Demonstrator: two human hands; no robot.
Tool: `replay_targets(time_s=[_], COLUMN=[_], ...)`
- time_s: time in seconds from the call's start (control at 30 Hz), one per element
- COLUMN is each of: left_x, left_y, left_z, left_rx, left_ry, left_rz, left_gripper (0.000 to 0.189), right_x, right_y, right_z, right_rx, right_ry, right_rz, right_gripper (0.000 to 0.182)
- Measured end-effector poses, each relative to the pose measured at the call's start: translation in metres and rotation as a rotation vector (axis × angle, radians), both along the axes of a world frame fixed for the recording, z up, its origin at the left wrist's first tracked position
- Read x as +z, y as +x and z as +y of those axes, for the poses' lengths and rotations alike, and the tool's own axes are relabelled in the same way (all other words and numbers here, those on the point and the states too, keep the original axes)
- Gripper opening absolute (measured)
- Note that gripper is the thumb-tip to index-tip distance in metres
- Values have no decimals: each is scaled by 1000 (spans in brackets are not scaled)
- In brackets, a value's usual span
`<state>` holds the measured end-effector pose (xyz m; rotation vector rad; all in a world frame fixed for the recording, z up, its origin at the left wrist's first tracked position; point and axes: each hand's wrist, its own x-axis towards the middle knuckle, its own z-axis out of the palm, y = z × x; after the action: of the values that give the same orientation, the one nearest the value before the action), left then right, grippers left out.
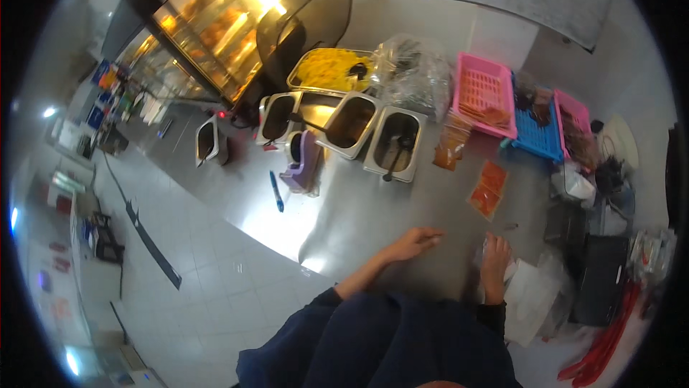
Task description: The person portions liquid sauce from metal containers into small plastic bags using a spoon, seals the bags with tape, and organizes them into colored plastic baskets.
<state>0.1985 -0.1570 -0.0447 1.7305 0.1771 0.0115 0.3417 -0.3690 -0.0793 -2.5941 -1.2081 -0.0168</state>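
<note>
My left hand (412, 244) hovers over the steel counter (355, 199), fingers drawn together and pointing right. Whether anything thin sits between its fingertips is too blurred to see. To its right, my right hand (496, 259) is at the counter beside a stack of white paper or plastic bags (530, 294). Something clear shows at its inner side, but I cannot tell if the fingers grip it. Beyond the hands lie flat sachets of orange-red sauce (489, 190), with a brown sauce sachet (451, 143) farther back. A small dark object (511, 226) lies near my right fingertips.
Steel food pans (395, 143) with utensils stand behind a purple tape dispenser (302, 164) and a blue pen (276, 191). Farther back are a tray of yellow food (331, 69), a lit display warmer (210, 27), a pink basket (484, 94) and a blue basket (537, 132). A black box-like object (600, 280) stands right.
</note>
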Motion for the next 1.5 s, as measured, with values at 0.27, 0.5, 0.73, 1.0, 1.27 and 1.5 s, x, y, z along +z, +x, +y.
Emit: replay_targets(time_s=[0.27, 0.5, 0.73, 1.0, 1.27, 1.5], left_x=[17, 15, -31, -69, 52, 74], left_y=[-133, -223, -292, -335, -347, -290], left_z=[108, 262, 419, 500, 366, 296], left_rx=[791, 1482, 1499, 1514, 1151, 463], left_ry=[-148, -320, -956, -880, -838, -720], left_rz=[50, -386, -564, -646, -43, 414], left_gripper=[25, 37, 60, 22, 26, 45], right_x=[36, 23, -24, -33, 67, 93], right_y=[-7, -18, -63, -217, -258, -251], right_z=[101, 252, 257, 298, 351, 354], right_rx=[192, -335, -821, -1026, 98, -405], right_ry=[298, 828, 1459, 1348, 740, 811], right_rz=[203, 1335, 1471, 1456, 857, 2248], right_gripper=[69, 72, 50, 27, 47, 49])
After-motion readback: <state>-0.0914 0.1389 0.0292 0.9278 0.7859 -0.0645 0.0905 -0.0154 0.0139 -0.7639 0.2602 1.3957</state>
